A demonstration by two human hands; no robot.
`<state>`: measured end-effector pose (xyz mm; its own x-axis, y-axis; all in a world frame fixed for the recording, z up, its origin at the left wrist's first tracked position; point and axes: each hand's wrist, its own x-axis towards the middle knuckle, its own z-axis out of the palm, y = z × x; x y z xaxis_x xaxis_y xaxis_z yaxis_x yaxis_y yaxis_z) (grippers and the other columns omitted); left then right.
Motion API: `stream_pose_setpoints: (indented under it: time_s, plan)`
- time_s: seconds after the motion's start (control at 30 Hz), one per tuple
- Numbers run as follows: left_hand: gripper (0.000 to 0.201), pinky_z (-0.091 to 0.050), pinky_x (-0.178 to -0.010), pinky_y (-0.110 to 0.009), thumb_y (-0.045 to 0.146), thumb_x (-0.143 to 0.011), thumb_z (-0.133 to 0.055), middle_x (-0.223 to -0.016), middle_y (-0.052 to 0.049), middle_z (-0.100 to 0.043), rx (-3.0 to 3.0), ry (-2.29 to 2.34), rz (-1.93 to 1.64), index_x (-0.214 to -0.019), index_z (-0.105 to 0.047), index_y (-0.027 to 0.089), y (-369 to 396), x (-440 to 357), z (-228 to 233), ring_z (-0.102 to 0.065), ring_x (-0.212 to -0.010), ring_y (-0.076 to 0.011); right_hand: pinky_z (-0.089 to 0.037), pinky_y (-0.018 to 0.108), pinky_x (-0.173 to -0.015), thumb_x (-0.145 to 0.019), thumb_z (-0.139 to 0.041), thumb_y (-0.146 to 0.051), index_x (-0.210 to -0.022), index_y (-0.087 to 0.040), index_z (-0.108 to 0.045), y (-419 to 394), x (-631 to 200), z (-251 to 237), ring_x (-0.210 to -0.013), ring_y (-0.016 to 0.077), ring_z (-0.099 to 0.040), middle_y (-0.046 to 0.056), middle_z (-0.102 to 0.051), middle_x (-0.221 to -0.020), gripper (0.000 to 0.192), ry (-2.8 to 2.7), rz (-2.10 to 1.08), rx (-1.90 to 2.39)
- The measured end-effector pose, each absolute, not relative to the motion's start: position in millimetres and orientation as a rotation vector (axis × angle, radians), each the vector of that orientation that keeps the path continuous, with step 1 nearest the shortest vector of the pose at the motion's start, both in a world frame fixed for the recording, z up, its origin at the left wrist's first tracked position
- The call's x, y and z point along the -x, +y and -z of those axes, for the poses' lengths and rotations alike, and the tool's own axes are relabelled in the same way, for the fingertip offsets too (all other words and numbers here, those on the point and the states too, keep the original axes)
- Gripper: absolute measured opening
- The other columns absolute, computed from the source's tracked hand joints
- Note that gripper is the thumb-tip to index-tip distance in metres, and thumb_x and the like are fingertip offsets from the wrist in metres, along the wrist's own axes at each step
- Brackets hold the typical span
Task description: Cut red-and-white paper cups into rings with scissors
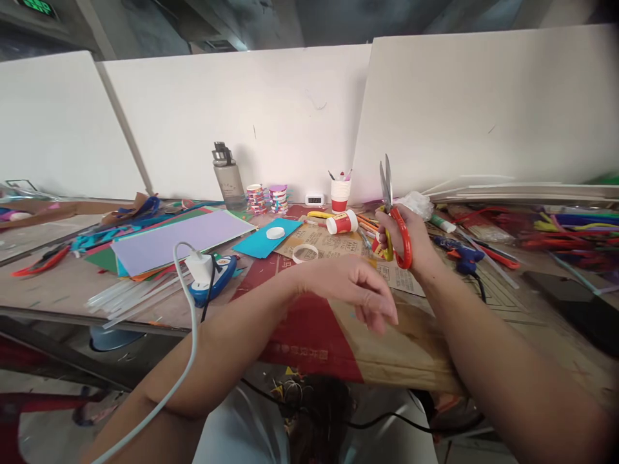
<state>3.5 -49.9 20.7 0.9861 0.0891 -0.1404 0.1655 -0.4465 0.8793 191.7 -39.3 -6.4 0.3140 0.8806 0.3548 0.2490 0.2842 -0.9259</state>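
My right hand (409, 235) grips a pair of scissors (388, 187) by its red and yellow handles, with the blades pointing up and slightly parted. Over the front of the work area, my left hand (358, 290) hangs palm down, its fingers loosely bent and nothing visible in them. Beyond it lie a white cardboard ring (305, 253) and a blue sheet (267, 237) carrying a small white disc (275, 232). A red and white paper cup (342, 222) rests on its side left of the scissors; another cup is partly hidden behind my right hand.
Lilac paper (181, 238) tops a stack of coloured sheets at left, near clear glue sticks (130, 299) and a power strip (213, 280) whose white cable crosses my left arm. A bottle (229, 177) stands behind. At right are a blue glue gun (464, 254) and a phone (575, 303).
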Motion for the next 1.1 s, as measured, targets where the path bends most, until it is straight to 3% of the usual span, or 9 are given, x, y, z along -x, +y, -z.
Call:
stream_pose_setpoints:
  time_s: [0.13, 0.23, 0.33, 0.47, 0.67, 0.8, 0.97, 1.1]
  plan:
    - [0.028, -0.055, -0.077, -0.028, 0.042, -0.090, -0.062, -0.089, -0.006, -0.077, -2.133, 0.514, -0.417, -0.097, -0.074, 0.018, -27, -2, -16, -0.070, -0.081, -0.0153, -0.043, 0.021, -0.040, -0.082, -0.069, -0.051, -0.081, -0.023, -0.052, -39, -190, 10, -0.043, 0.0094, -0.049, -0.006, -0.053, -0.057, 0.032, -1.238, -0.569, 1.266]
    - [0.027, -0.052, -0.091, -0.032, 0.039, -0.088, -0.063, -0.107, -0.007, -0.076, -2.367, 0.954, -0.690, -0.101, -0.074, 0.018, -3, 3, -10, -0.069, -0.099, -0.0199, -0.044, 0.023, -0.041, -0.080, -0.068, -0.054, -0.083, -0.023, -0.054, -39, -188, 11, -0.043, 0.0112, -0.051, -0.006, -0.053, -0.057, 0.034, -1.273, -0.549, 1.278]
    - [0.049, -0.046, -0.106, -0.038, 0.050, -0.080, -0.071, -0.135, -0.009, -0.067, -2.545, 1.306, -0.437, -0.120, -0.070, 0.022, 16, 18, -12, -0.060, -0.126, -0.0286, -0.044, 0.025, -0.040, -0.079, -0.068, -0.055, -0.085, -0.023, -0.055, -39, -186, 12, -0.045, 0.0129, -0.053, -0.005, -0.054, -0.058, 0.035, -1.283, -0.545, 1.310]
    - [0.074, -0.044, -0.106, -0.040, 0.061, -0.076, -0.070, -0.148, -0.012, -0.058, -2.468, 1.593, -0.032, -0.139, -0.059, 0.024, 31, 43, -17, -0.054, -0.134, -0.0345, -0.044, 0.025, -0.040, -0.078, -0.069, -0.057, -0.086, -0.024, -0.054, -35, -187, 14, -0.043, 0.0122, -0.051, -0.006, -0.053, -0.056, 0.037, -1.283, -0.562, 1.304]
    - [0.073, -0.050, -0.089, -0.033, 0.045, -0.057, -0.085, -0.130, -0.010, -0.070, -2.497, 1.441, 0.141, -0.125, -0.067, 0.027, 43, 53, -12, -0.066, -0.115, -0.0323, -0.043, 0.024, -0.041, -0.080, -0.067, -0.056, -0.087, -0.025, -0.054, -36, -187, 15, -0.043, 0.0117, -0.051, -0.006, -0.055, -0.058, 0.034, -1.306, -0.577, 1.278]
    - [0.059, -0.050, -0.088, -0.035, 0.039, -0.065, -0.081, -0.121, -0.013, -0.073, -2.485, 1.562, -0.058, -0.120, -0.068, 0.019, 48, 47, -3, -0.067, -0.110, -0.0333, -0.043, 0.024, -0.042, -0.080, -0.068, -0.056, -0.086, -0.025, -0.053, -36, -188, 15, -0.042, 0.0115, -0.051, -0.006, -0.054, -0.057, 0.035, -1.331, -0.564, 1.280]
    - [0.076, -0.040, -0.109, -0.040, 0.041, -0.075, -0.079, -0.143, -0.021, -0.058, -2.520, 1.752, -0.414, -0.140, -0.054, 0.012, 54, 44, 7, -0.052, -0.135, -0.0350, -0.043, 0.024, -0.046, -0.080, -0.066, -0.055, -0.088, -0.025, -0.055, -32, -191, 18, -0.047, 0.0130, -0.053, -0.006, -0.055, -0.060, 0.033, -1.335, -0.496, 1.311]
    - [0.068, -0.040, -0.109, -0.042, 0.047, -0.081, -0.074, -0.139, -0.023, -0.060, -2.453, 1.844, -0.556, -0.134, -0.058, 0.008, 59, 46, 9, -0.052, -0.133, -0.0355, -0.046, 0.026, -0.054, -0.084, -0.061, -0.048, -0.097, -0.023, -0.060, -33, -196, 13, -0.055, 0.0139, -0.054, -0.004, -0.056, -0.066, 0.028, -1.249, -0.306, 1.325]
